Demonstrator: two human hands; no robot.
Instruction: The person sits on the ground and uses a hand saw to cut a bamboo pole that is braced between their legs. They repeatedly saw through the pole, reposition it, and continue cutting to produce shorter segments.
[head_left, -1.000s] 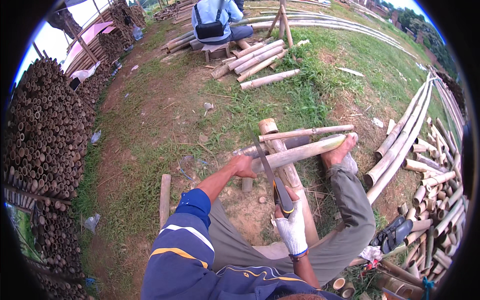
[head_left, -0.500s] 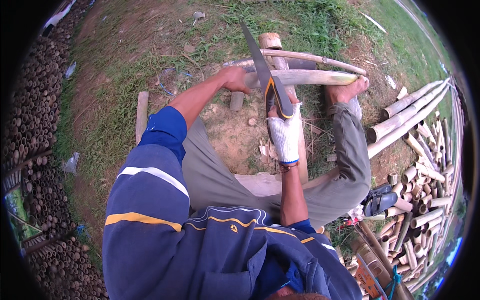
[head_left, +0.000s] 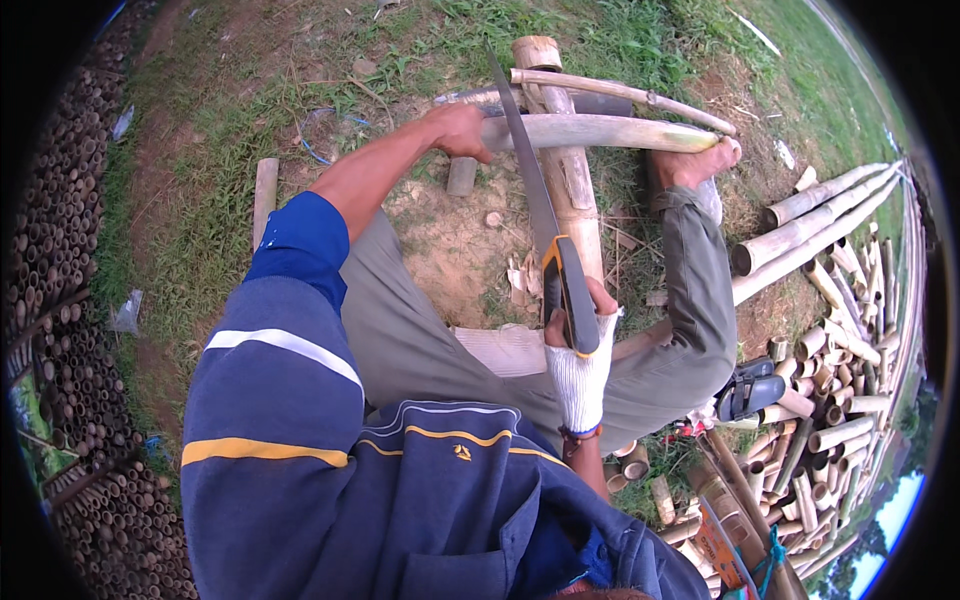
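In a white fingerless glove, my right hand point(head_left: 580, 360) grips the black and orange handle of a handsaw point(head_left: 530, 185). The long blade points away from me and crosses a bamboo pole point(head_left: 610, 131) near its left end. My left hand point(head_left: 462, 130) is closed round that left end, a little left of the blade. The pole lies crosswise over a thicker bamboo post point(head_left: 568, 185) that runs away from me along the ground. My bare foot point(head_left: 697, 165) is against the pole's right end.
A thin bamboo strip point(head_left: 625, 92) lies just beyond the pole. Cut bamboo pieces point(head_left: 845, 435) are heaped at the right, below longer poles point(head_left: 800, 245). Dark sandals point(head_left: 750, 390) rest beside the heap. Stacked bamboo point(head_left: 75, 390) fills the far left. A short bamboo piece point(head_left: 461, 176) stands below my left hand.
My right hand has drawn the saw back toward me, so its handle is now much nearer my body. My left hand still holds the pole, and the whole view has shifted slightly.
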